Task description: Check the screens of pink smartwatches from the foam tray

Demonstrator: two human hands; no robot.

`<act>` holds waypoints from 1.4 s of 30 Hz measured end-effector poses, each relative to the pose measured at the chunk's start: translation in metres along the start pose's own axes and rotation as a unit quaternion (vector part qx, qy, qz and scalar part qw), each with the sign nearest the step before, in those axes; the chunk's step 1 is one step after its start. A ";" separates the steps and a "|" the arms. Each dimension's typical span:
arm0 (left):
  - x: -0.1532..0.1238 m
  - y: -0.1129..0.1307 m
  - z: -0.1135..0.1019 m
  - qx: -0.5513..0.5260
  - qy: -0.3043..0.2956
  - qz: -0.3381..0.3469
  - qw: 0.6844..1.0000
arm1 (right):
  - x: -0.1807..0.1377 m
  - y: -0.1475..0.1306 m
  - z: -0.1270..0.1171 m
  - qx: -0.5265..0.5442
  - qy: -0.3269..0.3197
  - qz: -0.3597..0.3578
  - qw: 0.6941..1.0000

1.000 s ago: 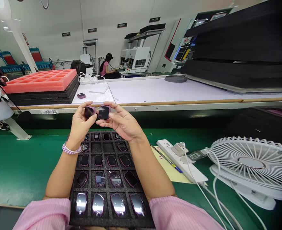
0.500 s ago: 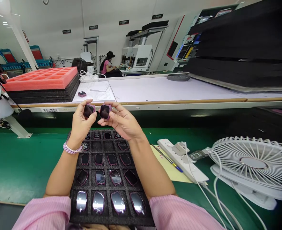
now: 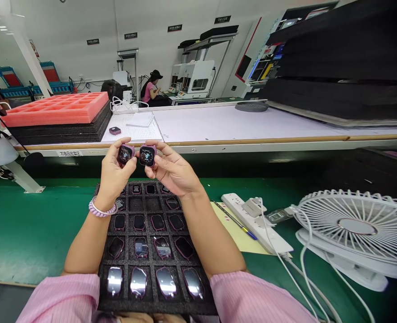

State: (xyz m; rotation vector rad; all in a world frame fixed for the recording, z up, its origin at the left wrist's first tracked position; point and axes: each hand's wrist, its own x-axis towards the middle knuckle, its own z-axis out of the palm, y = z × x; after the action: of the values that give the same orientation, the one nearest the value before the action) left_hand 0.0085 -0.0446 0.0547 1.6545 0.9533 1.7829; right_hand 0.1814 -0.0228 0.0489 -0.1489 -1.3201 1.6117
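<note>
Between thumb and fingers, my left hand [image 3: 116,168] grips a purple-cased smartwatch [image 3: 125,154]. Close beside it, my right hand [image 3: 173,168] holds a second purple smartwatch [image 3: 147,156]. Both screens face me and are lit with a small graphic and text too small to read. Below my hands lies a black foam tray [image 3: 149,264] with rows of square pockets. Most pockets hold more smartwatches [image 3: 138,222], some showing white text, others dark or reflecting light. Two pockets in the second row from the back contain no watch.
One more smartwatch [image 3: 115,130] lies on papers on the shelf [image 3: 201,125]. Pink foam trays [image 3: 55,110] are stacked at left. To the right are a power strip [image 3: 255,224], a pen [image 3: 237,222], cables and a white fan [image 3: 356,226]. A person [image 3: 151,89] sits farther back.
Both held watches' screens have gone from dark to lit. My hands stay nearly in place, with the right hand's fingers shifting slightly.
</note>
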 end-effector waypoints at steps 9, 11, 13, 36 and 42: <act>0.000 0.001 0.000 0.007 -0.007 0.001 1.000 | 0.000 0.001 0.001 0.003 0.001 0.005 1.000; 0.000 0.000 0.000 0.007 -0.005 0.004 1.000 | 0.000 0.002 0.001 0.012 -0.002 0.001 1.000; 0.001 -0.001 0.000 0.009 -0.011 0.005 1.000 | 0.001 0.002 0.001 0.014 -0.006 -0.007 1.000; 0.001 -0.004 -0.002 0.020 -0.030 0.004 0.999 | 0.001 0.006 0.001 0.011 0.002 -0.019 1.000; 0.001 -0.004 -0.001 0.006 -0.030 0.001 1.000 | 0.000 0.004 0.003 0.016 -0.005 -0.004 1.000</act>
State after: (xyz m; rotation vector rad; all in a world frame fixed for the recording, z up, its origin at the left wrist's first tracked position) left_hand 0.0071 -0.0409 0.0521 1.7070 0.9379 1.7224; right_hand 0.1765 -0.0243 0.0470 -0.1165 -1.3017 1.6281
